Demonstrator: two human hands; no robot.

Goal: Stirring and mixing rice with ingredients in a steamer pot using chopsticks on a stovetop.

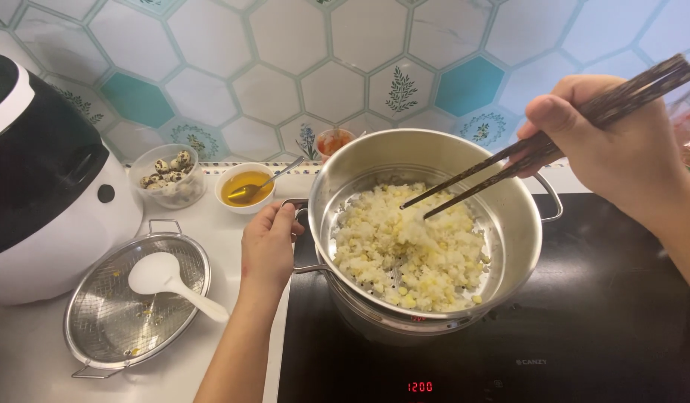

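The right hand (614, 145) is closed in a pinch around a pair of dark wooden chopsticks (554, 142), thumb pressed on top and the fingers curled under them, so the upper ends stick out past the knuckles toward the upper right. The two sticks slant down to the left, a little spread at the tips, and those tips rest in the mound of pale rice mixed with yellow bits (408, 246).

The left hand (268, 242) is wrapped around the left side handle of the steel steamer pot (427, 160), fingers folded over the handle loop and thumb beside it, the forearm running down to the bottom edge of the view. The rice lies spread over the perforated bottom of this steamer, heaped toward the middle and left, with some holes showing bare near the front. The steamer sits on top of a lower pot, of which only a rim shows, and both stand on a black induction cooktop (599, 328) with a red lit display at its front edge.

Left of the cooktop, on the white counter (31, 351), a round wire-mesh strainer (110, 321) lies flat with a white rice paddle (166, 280) resting in it. Behind it stands a white and black rice cooker (46, 186). Toward the tiled wall there is a clear bowl of speckled quail eggs (168, 173), and just beside it a small white bowl of yellow liquid (244, 186) with a metal spoon (274, 177) leaning in it.
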